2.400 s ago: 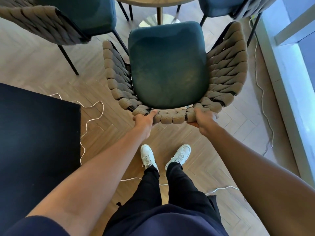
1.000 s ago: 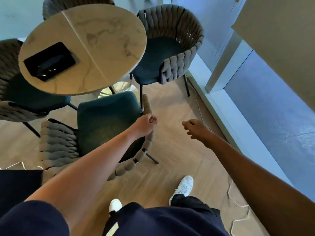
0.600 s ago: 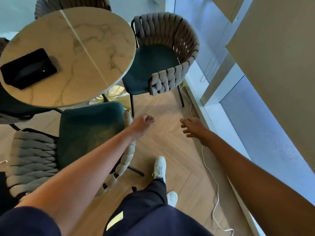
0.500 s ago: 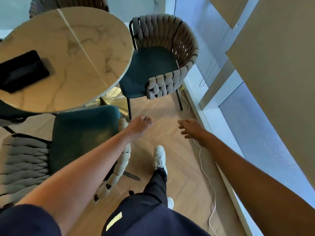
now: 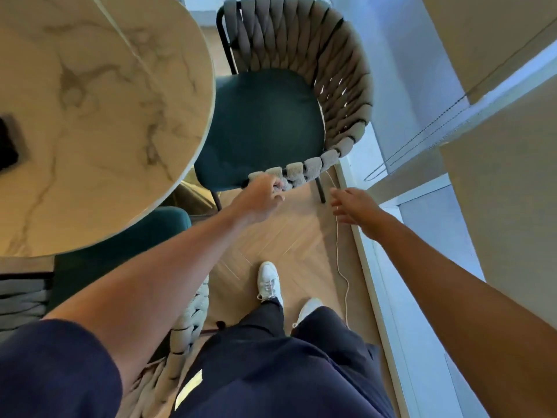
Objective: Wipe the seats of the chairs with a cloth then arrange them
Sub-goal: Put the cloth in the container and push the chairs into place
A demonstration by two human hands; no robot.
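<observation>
Person seen from above: short navy sleeve [image 5: 57, 369] on the left arm, bare forearms, dark navy trousers [image 5: 280, 366], white lace-up sneakers [image 5: 269, 282], a ring on the right hand [image 5: 354, 208].

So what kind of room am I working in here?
Probably a café or lounge seating corner: a round marble-look table, teal-cushioned chairs with woven grey rope backs drawn up around it, and herringbone wood flooring.

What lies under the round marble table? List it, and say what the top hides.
Under the marble table show the front of a teal seat, a second chair's teal seat and a brass-coloured base. The tabletop covers the rest of the base.
</observation>
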